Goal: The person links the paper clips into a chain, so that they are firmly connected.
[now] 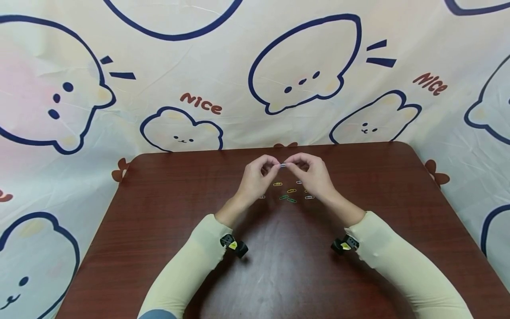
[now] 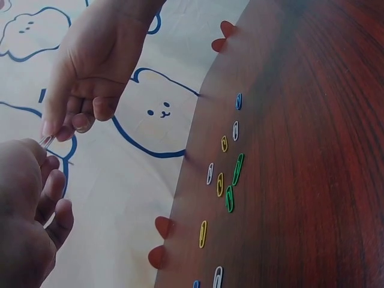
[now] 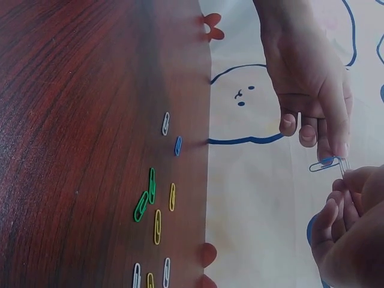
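Both hands are raised close together over the far side of the table. My left hand pinches a blue paper clip between thumb and fingertip, and one looped end sticks out past its fingers. A white paper clip is in the pinch of my right hand. The two clips meet at the fingertips and cross there. In the left wrist view the white clip bridges the small gap between the hands. Fingertips hide part of both clips.
Loose paper clips lie scattered on the brown table beneath the hands: green clips, yellow clips, white clips and blue clips. A patterned cloth hangs behind the table's far edge.
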`<state>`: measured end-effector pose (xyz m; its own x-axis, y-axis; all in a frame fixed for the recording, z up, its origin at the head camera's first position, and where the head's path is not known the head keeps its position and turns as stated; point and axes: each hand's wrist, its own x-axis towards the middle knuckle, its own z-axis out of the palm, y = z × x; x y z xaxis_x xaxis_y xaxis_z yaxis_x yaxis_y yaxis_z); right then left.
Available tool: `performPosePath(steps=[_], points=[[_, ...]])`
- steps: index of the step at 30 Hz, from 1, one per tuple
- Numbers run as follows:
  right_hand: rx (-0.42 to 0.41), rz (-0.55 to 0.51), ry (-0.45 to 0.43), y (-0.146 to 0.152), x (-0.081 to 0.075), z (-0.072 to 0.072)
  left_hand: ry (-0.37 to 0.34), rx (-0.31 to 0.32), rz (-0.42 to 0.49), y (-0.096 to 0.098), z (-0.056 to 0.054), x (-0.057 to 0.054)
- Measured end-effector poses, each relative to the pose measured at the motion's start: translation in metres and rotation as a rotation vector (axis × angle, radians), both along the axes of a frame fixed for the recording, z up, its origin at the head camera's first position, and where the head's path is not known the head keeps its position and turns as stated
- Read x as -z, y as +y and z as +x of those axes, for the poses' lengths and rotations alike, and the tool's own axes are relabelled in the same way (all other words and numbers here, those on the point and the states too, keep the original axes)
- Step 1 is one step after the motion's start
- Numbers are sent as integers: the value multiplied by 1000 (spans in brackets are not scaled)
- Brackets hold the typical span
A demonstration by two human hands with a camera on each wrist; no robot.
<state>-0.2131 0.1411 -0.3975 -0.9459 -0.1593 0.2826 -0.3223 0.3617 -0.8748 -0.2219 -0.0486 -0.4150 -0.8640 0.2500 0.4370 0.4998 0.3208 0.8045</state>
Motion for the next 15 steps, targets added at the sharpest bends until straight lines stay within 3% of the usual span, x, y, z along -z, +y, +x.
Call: performPosePath(steps=[9, 15], points=[[-32, -6, -21, 2, -1, 0, 8, 3, -4, -3, 1, 0], [-18, 54, -7, 16, 1, 0, 17, -6, -3, -8, 1, 1]])
